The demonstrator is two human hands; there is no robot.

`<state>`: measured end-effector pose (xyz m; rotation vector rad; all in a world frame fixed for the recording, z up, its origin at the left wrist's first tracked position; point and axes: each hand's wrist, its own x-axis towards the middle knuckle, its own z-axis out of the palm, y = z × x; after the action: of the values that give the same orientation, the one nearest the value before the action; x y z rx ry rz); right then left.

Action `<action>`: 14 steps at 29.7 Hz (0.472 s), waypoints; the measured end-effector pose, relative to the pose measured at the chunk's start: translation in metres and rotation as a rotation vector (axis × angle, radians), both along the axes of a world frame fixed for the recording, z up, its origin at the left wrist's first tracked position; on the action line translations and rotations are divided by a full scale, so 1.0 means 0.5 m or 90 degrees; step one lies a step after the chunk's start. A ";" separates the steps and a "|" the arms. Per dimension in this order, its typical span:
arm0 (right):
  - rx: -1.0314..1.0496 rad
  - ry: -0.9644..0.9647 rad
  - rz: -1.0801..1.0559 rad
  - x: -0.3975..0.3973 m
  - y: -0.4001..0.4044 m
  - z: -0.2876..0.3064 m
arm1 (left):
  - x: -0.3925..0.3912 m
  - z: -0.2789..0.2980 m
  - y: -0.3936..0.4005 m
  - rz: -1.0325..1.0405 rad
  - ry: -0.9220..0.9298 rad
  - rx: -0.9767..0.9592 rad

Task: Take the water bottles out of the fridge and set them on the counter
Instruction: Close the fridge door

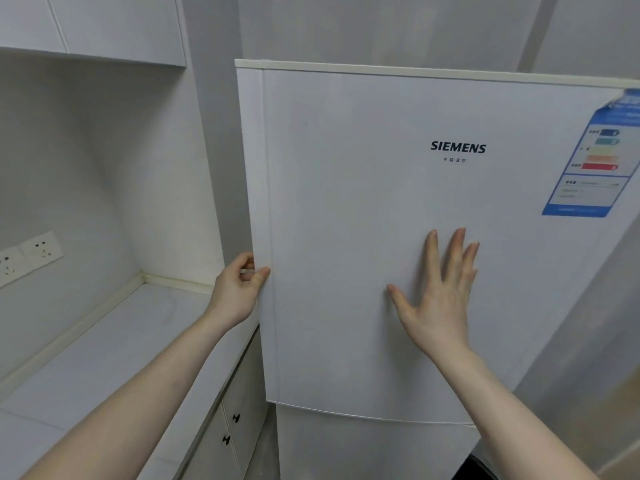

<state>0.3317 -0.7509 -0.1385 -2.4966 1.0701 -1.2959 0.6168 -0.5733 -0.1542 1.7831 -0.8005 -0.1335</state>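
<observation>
White fridge (398,209) fills centre and right, upper door shut, "SIEMENS" logo (458,147) printed high on door front, small unreadable characters under it. Blue energy label (595,157) stuck at upper right of door, coloured bars on it, top corner peeling. Lower door (374,445) below a thin seam, also shut.

Left hand (239,289) at left edge of upper door, grip clamped on the edge: thumb on door front, fingers curled round the side out of sight behind it. Right hand (440,292) flat on door front, right of and slightly below centre, grip apart, fingers spread and pointing up, palm touching the panel, holding nothing. Both forearms bare, reaching in from near edge.

Water bottles not visible anywhere; fridge interior hidden behind shut door, so location cannot be told.

Pale tabletop (104,358) left of fridge, running from near to far, touching back wall. Two white wall sockets (27,256) on left wall above it. Cabinet doors (235,410) under tabletop with two small dark knobs (236,418). Upper cupboards (104,26) overhead at far left. Narrow gap between tabletop end and fridge side.
</observation>
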 end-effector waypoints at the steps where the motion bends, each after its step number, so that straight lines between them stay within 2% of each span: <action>1: -0.001 0.003 -0.009 0.007 -0.004 -0.002 | 0.009 0.003 -0.010 -0.006 0.001 0.000; 14: -0.010 0.026 -0.109 0.076 -0.040 -0.024 | 0.089 0.012 -0.097 -0.065 -0.052 -0.005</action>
<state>0.3698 -0.7708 -0.1504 -2.4996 1.3134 -1.3065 0.6615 -0.6217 -0.1482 1.7492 -0.9505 -0.1254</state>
